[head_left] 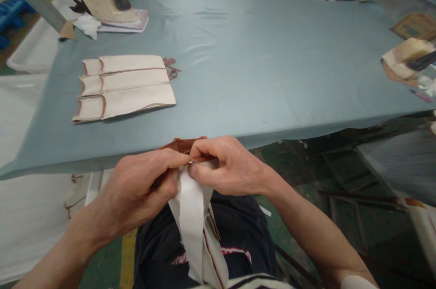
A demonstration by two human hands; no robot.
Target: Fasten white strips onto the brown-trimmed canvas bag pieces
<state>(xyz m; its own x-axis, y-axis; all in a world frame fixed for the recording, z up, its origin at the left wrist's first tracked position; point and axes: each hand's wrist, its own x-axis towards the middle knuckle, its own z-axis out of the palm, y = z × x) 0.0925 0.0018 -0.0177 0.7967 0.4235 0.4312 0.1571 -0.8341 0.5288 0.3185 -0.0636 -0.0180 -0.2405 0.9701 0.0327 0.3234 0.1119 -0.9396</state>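
My left hand (146, 182) and my right hand (225, 166) meet at the table's near edge, thumbs and forefingers pinched together on one cream fabric piece (213, 243) with brown edging. Its brown part (182, 144) shows just beyond my fingers. From the pinch a white strip (191, 225) hangs down over my lap. Whatever small detail lies right between the fingertips is hidden. Farther off to the left, a flat cream fabric item (132, 81) with brown piping and brown ties lies on the table, in three overlapping sections.
A blue-grey cover (272, 62) drapes over the table. Yellowish foam blocks with dark tools stand at the back left (102, 0) and far right (407, 57). A cardboard piece (415, 25) lies at the right end. White bins (23, 216) stand at lower left.
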